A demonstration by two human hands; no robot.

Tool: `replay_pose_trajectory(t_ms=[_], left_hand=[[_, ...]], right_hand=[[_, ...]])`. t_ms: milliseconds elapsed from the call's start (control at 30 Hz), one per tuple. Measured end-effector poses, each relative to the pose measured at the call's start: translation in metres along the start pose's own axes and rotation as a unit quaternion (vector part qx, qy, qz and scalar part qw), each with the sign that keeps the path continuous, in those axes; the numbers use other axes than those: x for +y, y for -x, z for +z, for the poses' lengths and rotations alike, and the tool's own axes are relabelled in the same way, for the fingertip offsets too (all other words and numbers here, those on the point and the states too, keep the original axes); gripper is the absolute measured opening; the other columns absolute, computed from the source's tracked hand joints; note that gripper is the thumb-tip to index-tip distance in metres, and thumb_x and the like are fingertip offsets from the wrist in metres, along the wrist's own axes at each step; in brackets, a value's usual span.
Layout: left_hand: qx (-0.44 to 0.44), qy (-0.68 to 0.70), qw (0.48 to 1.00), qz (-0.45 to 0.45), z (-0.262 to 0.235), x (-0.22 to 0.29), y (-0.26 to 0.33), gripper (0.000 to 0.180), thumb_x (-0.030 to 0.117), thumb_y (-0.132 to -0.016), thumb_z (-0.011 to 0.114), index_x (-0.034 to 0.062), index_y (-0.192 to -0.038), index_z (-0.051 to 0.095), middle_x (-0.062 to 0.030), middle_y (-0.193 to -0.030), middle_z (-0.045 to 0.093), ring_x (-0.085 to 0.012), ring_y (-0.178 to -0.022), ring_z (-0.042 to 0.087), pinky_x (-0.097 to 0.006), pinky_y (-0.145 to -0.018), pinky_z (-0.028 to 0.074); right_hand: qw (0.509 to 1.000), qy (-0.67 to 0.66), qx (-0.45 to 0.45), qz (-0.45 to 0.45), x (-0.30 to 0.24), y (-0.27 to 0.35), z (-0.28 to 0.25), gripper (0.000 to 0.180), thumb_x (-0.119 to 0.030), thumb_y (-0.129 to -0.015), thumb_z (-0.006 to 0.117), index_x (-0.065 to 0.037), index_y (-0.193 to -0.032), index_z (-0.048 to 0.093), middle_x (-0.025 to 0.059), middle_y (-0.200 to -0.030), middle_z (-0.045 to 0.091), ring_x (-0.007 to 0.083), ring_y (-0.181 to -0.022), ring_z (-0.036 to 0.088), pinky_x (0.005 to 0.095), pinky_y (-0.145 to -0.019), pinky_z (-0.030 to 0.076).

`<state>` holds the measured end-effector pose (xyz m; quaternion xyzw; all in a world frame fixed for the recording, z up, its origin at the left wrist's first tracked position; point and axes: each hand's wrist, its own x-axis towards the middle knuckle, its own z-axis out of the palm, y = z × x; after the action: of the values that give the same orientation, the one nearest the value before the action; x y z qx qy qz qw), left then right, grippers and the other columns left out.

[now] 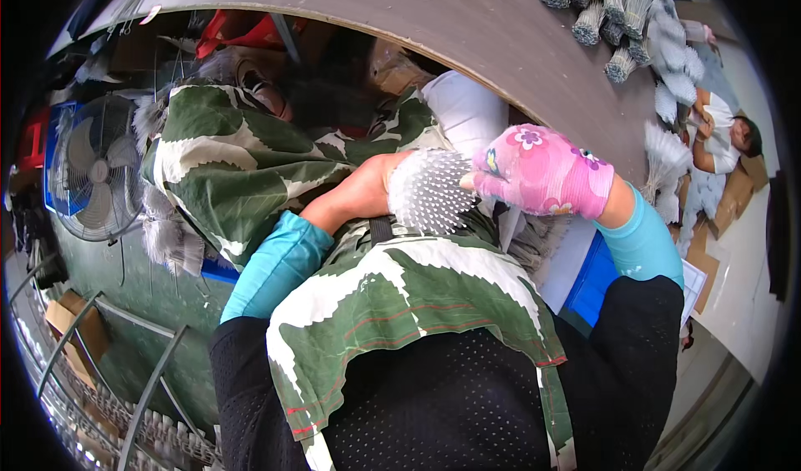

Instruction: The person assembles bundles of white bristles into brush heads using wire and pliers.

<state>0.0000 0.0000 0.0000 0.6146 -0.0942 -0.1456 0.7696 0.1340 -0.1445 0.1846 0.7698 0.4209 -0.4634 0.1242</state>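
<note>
My left hand [360,191] is bare and grips a thick bundle of thin grey wires [427,191] whose cut ends face the camera. My right hand [542,171], in a pink flowered glove, presses its fingertips against the right side of that bundle. Both forearms wear light blue sleeves. A green and white leaf-patterned apron [392,296] lies across my lap under the hands.
A brown curved tabletop [467,29] spans the top, with several tied grey wire bundles [609,12] at its far right. A floor fan [96,175] stands left. A blue crate [594,279] sits right of my lap. Another person [722,133] sits at far right among cardboard.
</note>
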Motion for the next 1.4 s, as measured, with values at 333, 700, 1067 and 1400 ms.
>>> replay_pose_trajectory(t_ms=[333, 700, 1067, 1400], left_hand=[[0.002, -0.001, 1.0, -0.008, 0.001, 0.001, -0.001, 0.046, 0.01, -0.074, 0.075, 0.0034, -0.116, 0.058, -0.0068, -0.107, 0.065, -0.0123, -0.098, 0.058, -0.029, -0.089, 0.046], [0.028, -0.022, 0.999, -0.009, 0.004, -0.008, 0.0, 0.046, 0.011, -0.074, 0.074, 0.004, -0.116, 0.057, -0.0093, -0.108, 0.063, -0.0187, -0.101, 0.06, -0.032, -0.089, 0.046], [0.085, -0.113, 0.99, 0.007, 0.01, -0.011, 0.002, 0.041, 0.015, -0.073, 0.072, 0.0071, -0.11, 0.058, -0.0138, -0.102, 0.063, -0.0312, -0.096, 0.062, -0.036, -0.082, 0.048], [0.144, -0.111, 0.983, 0.002, 0.013, -0.013, 0.007, 0.036, 0.015, -0.074, 0.071, 0.0097, -0.109, 0.062, -0.0132, -0.101, 0.066, -0.031, -0.093, 0.064, -0.035, -0.081, 0.05]], right_hand=[[0.993, 0.003, 0.085, -0.079, -0.001, 0.002, 0.005, 0.036, -0.036, -0.09, 0.055, -0.002, -0.081, 0.062, 0.0177, -0.067, 0.058, 0.0352, -0.067, 0.057, 0.0413, -0.064, 0.045], [0.915, -0.401, 0.013, 0.049, 0.016, 0.005, 0.036, 0.043, -0.041, -0.091, 0.055, -0.002, -0.077, 0.063, 0.0045, -0.058, 0.052, 0.0124, -0.056, 0.047, 0.0304, -0.056, 0.041], [0.886, -0.46, 0.009, 0.055, 0.016, 0.01, 0.033, 0.042, -0.04, -0.091, 0.054, -0.003, -0.073, 0.064, 0.0017, -0.058, 0.053, 0.009, -0.054, 0.048, 0.027, -0.054, 0.041], [0.867, -0.494, 0.006, 0.062, 0.011, 0.008, 0.04, 0.036, -0.034, -0.093, 0.053, -0.003, -0.079, 0.065, -0.004, -0.068, 0.058, 0.0016, -0.054, 0.044, 0.0192, -0.051, 0.037]])
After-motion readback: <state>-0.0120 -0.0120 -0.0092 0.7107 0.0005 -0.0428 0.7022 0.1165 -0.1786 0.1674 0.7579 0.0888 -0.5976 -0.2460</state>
